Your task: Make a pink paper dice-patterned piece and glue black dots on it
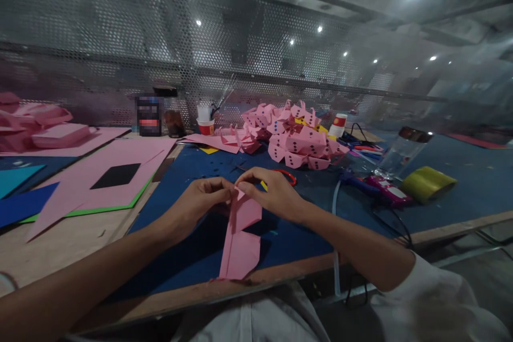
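Observation:
A pink paper strip (242,248), cut with notches along its right side and creased lengthwise near its left edge, stands over the blue mat at the table's front edge. My left hand (198,200) pinches its far end from the left. From the right, my right hand (272,189) has its thumb and fingers closed on the same end, so the fingertips of both hands nearly meet. The paper under the fingers is partly hidden. Just beyond my right hand lie scissors with red handles (286,175), partly covered by the hand.
Folded pink paper pieces with dark diamond marks (300,144) are heaped at the back. Pink sheets (132,152) and a black piece (116,175) lie left. Rightward are a glass jar (403,152), a purple glue gun (387,189), a yellow tape roll (428,183) and paper cups (339,124).

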Demonstrator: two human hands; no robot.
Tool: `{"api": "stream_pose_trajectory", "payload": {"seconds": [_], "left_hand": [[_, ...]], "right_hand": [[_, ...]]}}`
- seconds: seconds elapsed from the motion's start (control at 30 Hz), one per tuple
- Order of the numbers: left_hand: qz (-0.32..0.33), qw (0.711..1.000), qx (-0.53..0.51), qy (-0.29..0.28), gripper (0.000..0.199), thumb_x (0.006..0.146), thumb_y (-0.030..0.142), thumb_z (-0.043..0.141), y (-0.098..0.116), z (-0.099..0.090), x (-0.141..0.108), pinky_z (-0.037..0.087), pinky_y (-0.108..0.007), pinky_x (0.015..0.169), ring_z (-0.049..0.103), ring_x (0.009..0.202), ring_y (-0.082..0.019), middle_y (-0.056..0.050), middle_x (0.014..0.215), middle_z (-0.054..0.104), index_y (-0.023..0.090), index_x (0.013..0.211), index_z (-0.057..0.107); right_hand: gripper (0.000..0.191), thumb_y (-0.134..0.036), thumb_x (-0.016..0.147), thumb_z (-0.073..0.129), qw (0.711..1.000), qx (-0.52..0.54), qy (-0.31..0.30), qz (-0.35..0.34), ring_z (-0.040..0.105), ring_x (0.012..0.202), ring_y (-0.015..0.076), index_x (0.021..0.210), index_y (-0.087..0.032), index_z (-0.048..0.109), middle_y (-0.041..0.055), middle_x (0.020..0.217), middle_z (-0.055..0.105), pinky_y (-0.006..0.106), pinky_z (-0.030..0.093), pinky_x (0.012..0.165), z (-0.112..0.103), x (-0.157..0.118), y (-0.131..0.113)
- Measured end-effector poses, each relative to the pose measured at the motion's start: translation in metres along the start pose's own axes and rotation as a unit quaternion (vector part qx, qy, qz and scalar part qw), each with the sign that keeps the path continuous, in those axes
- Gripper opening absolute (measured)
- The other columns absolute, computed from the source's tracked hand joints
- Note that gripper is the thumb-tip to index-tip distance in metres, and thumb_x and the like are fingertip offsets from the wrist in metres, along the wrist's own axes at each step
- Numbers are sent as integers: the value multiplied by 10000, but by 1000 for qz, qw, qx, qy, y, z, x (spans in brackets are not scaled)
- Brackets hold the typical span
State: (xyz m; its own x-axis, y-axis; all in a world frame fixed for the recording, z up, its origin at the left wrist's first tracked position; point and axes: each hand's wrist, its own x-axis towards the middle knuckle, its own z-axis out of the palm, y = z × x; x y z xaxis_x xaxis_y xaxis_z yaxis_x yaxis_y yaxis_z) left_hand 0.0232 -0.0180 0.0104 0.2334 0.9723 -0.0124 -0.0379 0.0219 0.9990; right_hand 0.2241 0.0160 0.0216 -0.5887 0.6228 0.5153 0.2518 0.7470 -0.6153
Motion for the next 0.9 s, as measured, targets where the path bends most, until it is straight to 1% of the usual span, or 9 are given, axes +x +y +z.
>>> {"api": "stream_pose_trajectory", "payload": {"seconds": [0.07, 0.17, 0.3, 0.43, 0.5, 0.6, 0.7, 0.8, 0.9], "left_hand": [[7, 1000, 15, -9, 161, 773, 321, 743, 1, 0, -1, 506, -236, 623, 587, 682, -142, -7, 721, 632, 174, 716, 710], [6, 1000, 20, -9, 182, 776, 346, 746, 3, 0, -1, 518, -247, 631, 589, 684, -147, -13, 734, 639, 174, 727, 712], [3, 1000, 18, -8, 190, 775, 337, 747, 3, 1, -1, 540, -273, 647, 587, 678, -153, -13, 715, 624, 171, 699, 698], [-2, 1000, 7, -26, 188, 775, 324, 744, 4, 2, -3, 549, -286, 656, 588, 667, -156, -8, 691, 611, 172, 679, 689], [-5, 999, -4, -34, 193, 797, 330, 717, 4, 2, -4, 549, -286, 668, 596, 683, -160, -13, 707, 616, 173, 687, 696], [-6, 999, -22, -46, 182, 822, 321, 684, 5, 2, -4, 551, -291, 692, 609, 714, -166, -24, 740, 629, 172, 721, 711], [-8, 999, -22, -47, 131, 809, 289, 695, 3, 1, -2, 550, -296, 698, 615, 715, -166, -28, 748, 645, 170, 761, 722], [-6, 999, -15, -31, 115, 798, 280, 711, 0, 0, -1, 540, -274, 652, 602, 682, -153, -25, 740, 649, 167, 783, 721], [-2, 1000, -8, -26, 129, 789, 289, 721, 0, 0, -1, 527, -254, 619, 593, 661, -144, -21, 726, 640, 161, 769, 715]], "right_hand": [[168, -332, 932, 590, 999, 26, 0, 37, 635, 843, 144, 961, -181, 658, 17, 912, 698, 258, 471, 771, 2, 0, 1], [188, -362, 907, 618, 997, 46, -6, 67, 626, 799, 138, 911, -177, 649, 6, 858, 687, 251, 466, 734, 4, 1, 4], [184, -354, 886, 637, 995, 62, 5, 81, 613, 771, 130, 874, -170, 646, 1, 835, 675, 244, 458, 713, 4, 2, 7], [218, -386, 875, 644, 993, 64, 8, 100, 597, 742, 127, 868, -169, 651, 0, 817, 670, 241, 444, 679, 3, 3, 7], [233, -400, 877, 636, 991, 69, 4, 110, 590, 735, 127, 865, -167, 650, 1, 812, 666, 240, 437, 668, 3, 4, 8], [240, -402, 886, 620, 990, 82, 1, 113, 590, 743, 129, 867, -164, 644, 5, 823, 663, 239, 438, 672, 3, 4, 10], [245, -407, 895, 605, 990, 88, -7, 107, 591, 749, 129, 880, -166, 644, 4, 835, 663, 235, 438, 673, 4, 3, 11], [254, -416, 902, 596, 990, 90, -12, 104, 587, 750, 126, 884, -167, 647, 0, 830, 658, 232, 433, 674, 4, 3, 11], [244, -405, 901, 603, 990, 97, -18, 103, 590, 762, 125, 891, -165, 647, 1, 843, 659, 231, 437, 688, 4, 4, 10]]}}
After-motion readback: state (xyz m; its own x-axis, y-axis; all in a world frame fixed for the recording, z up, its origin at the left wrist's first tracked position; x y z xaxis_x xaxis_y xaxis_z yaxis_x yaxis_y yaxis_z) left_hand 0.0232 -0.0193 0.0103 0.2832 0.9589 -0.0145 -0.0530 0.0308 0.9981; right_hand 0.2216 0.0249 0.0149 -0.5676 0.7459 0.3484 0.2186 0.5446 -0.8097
